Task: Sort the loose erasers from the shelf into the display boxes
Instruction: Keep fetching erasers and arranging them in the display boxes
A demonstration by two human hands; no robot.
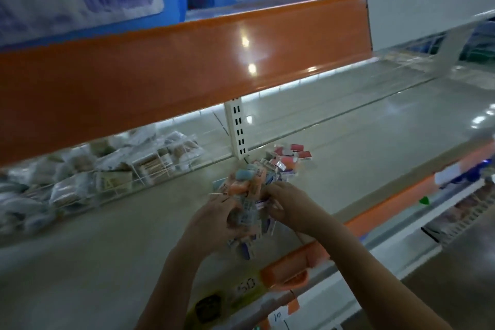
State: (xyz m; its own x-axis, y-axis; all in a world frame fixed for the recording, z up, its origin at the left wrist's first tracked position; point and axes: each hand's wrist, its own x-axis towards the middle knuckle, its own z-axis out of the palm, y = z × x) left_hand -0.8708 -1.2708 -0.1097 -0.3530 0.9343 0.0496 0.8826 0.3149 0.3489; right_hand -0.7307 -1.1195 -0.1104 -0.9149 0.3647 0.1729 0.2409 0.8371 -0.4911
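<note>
A heap of small loose erasers (251, 182) in orange, blue and red wrappers lies on the pale shelf (120, 236). My left hand (211, 218) and my right hand (286, 207) close around the near part of the heap, with a bunch of erasers pressed between them. More red erasers (294, 153) lie behind, near the slotted upright post (238, 128). No display box can be made out in this blurred view.
Wire baskets (112, 177) of bagged goods stand at the left of the shelf. The orange front of the upper shelf (187, 61) hangs overhead. An orange strip with price tags (289, 268) runs along the shelf's front edge. Lower racks (460, 195) sit at the right.
</note>
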